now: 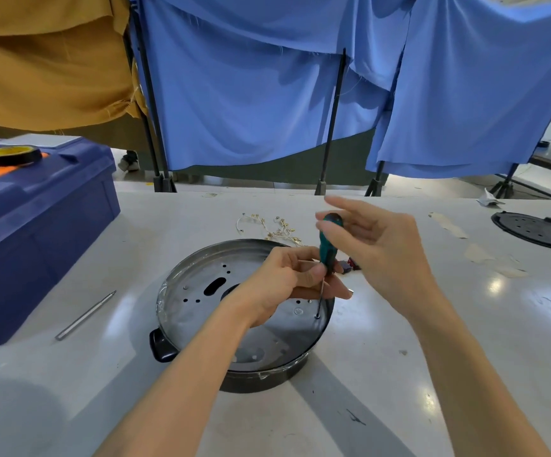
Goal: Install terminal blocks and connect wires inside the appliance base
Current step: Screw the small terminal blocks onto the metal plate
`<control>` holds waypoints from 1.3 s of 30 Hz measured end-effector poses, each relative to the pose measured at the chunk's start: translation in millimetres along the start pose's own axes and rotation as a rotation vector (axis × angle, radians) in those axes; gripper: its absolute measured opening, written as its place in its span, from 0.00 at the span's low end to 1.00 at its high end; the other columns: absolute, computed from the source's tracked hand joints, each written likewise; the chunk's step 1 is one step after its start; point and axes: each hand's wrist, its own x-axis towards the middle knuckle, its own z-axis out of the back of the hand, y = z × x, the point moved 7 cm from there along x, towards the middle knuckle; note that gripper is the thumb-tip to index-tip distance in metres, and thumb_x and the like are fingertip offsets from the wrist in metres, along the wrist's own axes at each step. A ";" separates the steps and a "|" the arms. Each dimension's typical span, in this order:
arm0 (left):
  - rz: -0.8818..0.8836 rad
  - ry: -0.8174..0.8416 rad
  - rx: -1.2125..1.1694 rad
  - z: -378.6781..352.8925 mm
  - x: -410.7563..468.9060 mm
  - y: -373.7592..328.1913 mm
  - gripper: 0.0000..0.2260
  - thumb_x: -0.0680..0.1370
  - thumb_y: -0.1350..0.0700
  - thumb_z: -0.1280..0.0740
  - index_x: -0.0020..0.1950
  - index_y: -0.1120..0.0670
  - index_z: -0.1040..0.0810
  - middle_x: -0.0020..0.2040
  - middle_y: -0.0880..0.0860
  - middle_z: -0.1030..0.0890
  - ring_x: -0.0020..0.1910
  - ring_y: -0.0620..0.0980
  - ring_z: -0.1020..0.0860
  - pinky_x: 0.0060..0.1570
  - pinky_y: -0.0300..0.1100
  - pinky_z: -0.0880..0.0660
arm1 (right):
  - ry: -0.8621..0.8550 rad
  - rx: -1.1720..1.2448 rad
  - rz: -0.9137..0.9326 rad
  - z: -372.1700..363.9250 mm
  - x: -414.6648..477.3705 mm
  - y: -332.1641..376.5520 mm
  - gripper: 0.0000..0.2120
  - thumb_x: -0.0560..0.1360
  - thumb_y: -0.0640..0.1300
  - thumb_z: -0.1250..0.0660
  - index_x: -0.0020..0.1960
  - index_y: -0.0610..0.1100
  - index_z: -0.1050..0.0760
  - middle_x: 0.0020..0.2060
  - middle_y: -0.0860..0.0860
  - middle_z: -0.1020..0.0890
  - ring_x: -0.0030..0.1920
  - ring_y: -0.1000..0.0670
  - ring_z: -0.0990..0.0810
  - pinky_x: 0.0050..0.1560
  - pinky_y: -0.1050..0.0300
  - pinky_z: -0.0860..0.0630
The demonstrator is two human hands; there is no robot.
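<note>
Two hands work one screwdriver (328, 245) over the appliance base. The left hand (287, 278) has its fingers curled round the bottom of the green handle, where the metal shaft begins, and holds the tool upright. The right hand (376, 245) is at the top of the handle. Its thumb lies across the cap and the middle fingers sit behind it in a light pinch, while the index finger sticks out straight. That hand is blurred, so the pinch is probably only a loose one.

The shaft runs down from the left hand, and its tip sits in a small hole close to the right rim of the appliance base (188, 301). This is a round, shallow metal pan with a dark outer wall. It lies at the middle of the white table (399, 374), and a black handle lug sticks out at its near left. Its floor shows a slot and several small holes.

Just behind the hands lies a small dark and red part (349, 265), too hidden to name. Beyond the base's far rim is a loose bunch of white wires (277, 227) with brass terminals. A thin metal rod (84, 316) lies on the table to the left of the base. Further left stands a blue toolbox (36, 225) with a tape roll (12, 155) on its lid. A black round cover (534, 230) lies at the far right. Blue curtains (251, 94) and a mustard cloth (46, 61) hang behind the table.
</note>
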 end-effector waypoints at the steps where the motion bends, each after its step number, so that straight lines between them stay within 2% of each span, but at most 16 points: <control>1: 0.002 0.003 0.005 0.8 -0.2 0.2 0.08 0.81 0.64 0.39 0.55 0.60 0.21 0.47 0.61 0.15 0.52 0.61 0.17 0.60 0.53 0.24 | 0.067 0.057 -0.003 -0.9 1.6 0.7 0.12 0.74 0.43 0.29 0.57 0.47 0.19 0.46 0.54 0.14 0.47 0.55 0.15 0.51 0.54 0.18; 3: -0.005 0.012 0.004 1.4 -0.5 -1.1 0.08 0.80 0.64 0.37 0.57 0.62 0.22 0.49 0.63 0.16 0.53 0.61 0.18 0.60 0.54 0.23 | 0.064 0.059 0.035 -0.3 0.1 3.6 0.07 0.74 0.42 0.30 0.52 0.49 0.18 0.43 0.53 0.13 0.45 0.52 0.14 0.49 0.55 0.18; 6: -0.057 -0.012 -0.011 2.8 -0.8 -7.5 0.10 0.76 0.64 0.31 0.57 0.63 0.21 0.47 0.61 0.15 0.48 0.59 0.16 0.52 0.47 0.20 | -0.107 -0.032 0.074 3.8 -3.9 5.0 0.04 0.71 0.43 0.25 0.45 0.47 0.17 0.36 0.53 0.15 0.38 0.53 0.15 0.45 0.59 0.17; 9: -0.065 -0.065 -0.008 1.9 1.7 -7.4 0.09 0.74 0.64 0.29 0.54 0.62 0.19 0.45 0.60 0.15 0.44 0.56 0.16 0.47 0.43 0.20 | -0.278 -0.194 0.060 -7.3 -10.3 2.3 0.09 0.70 0.48 0.24 0.44 0.44 0.18 0.31 0.50 0.18 0.32 0.45 0.20 0.42 0.47 0.19; 12: -0.044 -0.069 -0.033 3.2 1.6 -4.3 0.06 0.74 0.64 0.30 0.48 0.57 0.16 0.46 0.59 0.15 0.45 0.56 0.16 0.46 0.42 0.20 | -0.391 -0.397 0.109 -12.2 -13.0 12.9 0.14 0.69 0.54 0.24 0.44 0.43 0.18 0.29 0.51 0.20 0.30 0.48 0.23 0.40 0.54 0.21; 13: -0.040 -0.054 -0.048 3.9 0.9 -3.8 0.06 0.75 0.64 0.31 0.49 0.58 0.16 0.45 0.59 0.15 0.45 0.57 0.16 0.47 0.43 0.20 | -0.334 -0.383 0.113 -11.3 -7.7 13.3 0.14 0.69 0.54 0.24 0.45 0.43 0.17 0.31 0.52 0.18 0.31 0.50 0.21 0.41 0.55 0.21; 15: -0.035 -0.020 -0.082 5.5 0.1 -2.9 0.07 0.77 0.64 0.34 0.52 0.65 0.19 0.46 0.62 0.15 0.47 0.61 0.16 0.50 0.45 0.20 | -0.102 -0.180 0.055 -11.2 5.1 8.0 0.11 0.70 0.49 0.24 0.51 0.47 0.16 0.38 0.54 0.15 0.38 0.54 0.16 0.45 0.58 0.18; 17: -0.035 -0.012 -0.094 7.1 -0.5 -2.9 0.09 0.78 0.63 0.35 0.53 0.67 0.21 0.46 0.64 0.16 0.49 0.63 0.17 0.50 0.46 0.20 | 0.119 0.005 0.019 -16.5 7.5 4.6 0.15 0.74 0.41 0.28 0.60 0.50 0.20 0.47 0.54 0.14 0.46 0.57 0.15 0.50 0.62 0.19; 19: -0.038 -0.003 -0.101 6.4 -1.1 -4.3 0.09 0.76 0.60 0.33 0.52 0.64 0.20 0.46 0.63 0.16 0.49 0.62 0.17 0.50 0.45 0.20 | 0.137 0.026 0.050 -15.9 5.2 2.8 0.15 0.75 0.38 0.29 0.59 0.49 0.20 0.49 0.54 0.14 0.48 0.57 0.15 0.52 0.62 0.20; 24: -0.063 -0.013 -0.049 0.9 -0.9 -6.4 0.07 0.77 0.62 0.31 0.54 0.57 0.18 0.48 0.60 0.15 0.49 0.58 0.16 0.49 0.41 0.21 | -0.113 -0.052 0.054 -2.3 0.3 -0.9 0.12 0.71 0.41 0.24 0.53 0.48 0.17 0.41 0.62 0.16 0.42 0.61 0.15 0.45 0.68 0.21; 28: -0.040 -0.043 0.012 -6.0 5.8 -3.4 0.08 0.77 0.65 0.33 0.55 0.62 0.19 0.43 0.56 0.15 0.41 0.52 0.15 0.45 0.38 0.21 | -0.349 -0.341 0.074 -4.6 -10.6 2.0 0.09 0.72 0.47 0.25 0.49 0.45 0.19 0.34 0.51 0.17 0.34 0.48 0.17 0.42 0.54 0.19; 31: -0.005 -0.037 0.004 -5.5 6.2 -0.6 0.08 0.78 0.65 0.35 0.56 0.63 0.20 0.41 0.55 0.15 0.41 0.52 0.16 0.47 0.42 0.20 | -0.428 -0.513 0.147 -5.9 -14.6 7.2 0.11 0.72 0.50 0.25 0.49 0.44 0.19 0.33 0.49 0.17 0.33 0.46 0.19 0.40 0.55 0.22; 33: 0.003 -0.015 -0.017 -3.4 3.2 -0.6 0.08 0.79 0.65 0.37 0.56 0.64 0.20 0.44 0.58 0.15 0.46 0.57 0.16 0.52 0.46 0.20 | -0.287 -0.321 0.101 0.3 -2.7 -0.6 0.12 0.70 0.50 0.24 0.50 0.46 0.18 0.36 0.52 0.16 0.35 0.49 0.17 0.39 0.59 0.21; 36: 0.010 0.057 0.004 -7.2 0.0 -1.5 0.09 0.81 0.64 0.39 0.58 0.63 0.22 0.50 0.62 0.16 0.53 0.61 0.17 0.59 0.50 0.23 | 0.119 0.098 -0.009 -8.4 14.3 -12.9 0.15 0.74 0.47 0.28 0.60 0.48 0.20 0.44 0.55 0.14 0.46 0.55 0.15 0.42 0.68 0.22; 37: 0.002 0.079 0.026 -9.5 0.2 -1.9 0.10 0.81 0.64 0.39 0.59 0.62 0.22 0.51 0.62 0.16 0.53 0.60 0.18 0.61 0.52 0.24 | 0.198 0.175 -0.005 -13.3 16.3 -14.1 0.13 0.76 0.48 0.30 0.59 0.47 0.20 0.45 0.53 0.13 0.47 0.54 0.14 0.43 0.67 0.21; 39: -0.027 0.093 0.044 -12.7 1.5 -3.8 0.13 0.80 0.67 0.39 0.60 0.54 0.23 0.51 0.63 0.16 0.53 0.61 0.17 0.61 0.55 0.25 | 0.254 0.360 -0.037 -22.3 19.6 -14.9 0.13 0.75 0.51 0.32 0.47 0.42 0.16 0.37 0.47 0.14 0.40 0.50 0.14 0.39 0.63 0.20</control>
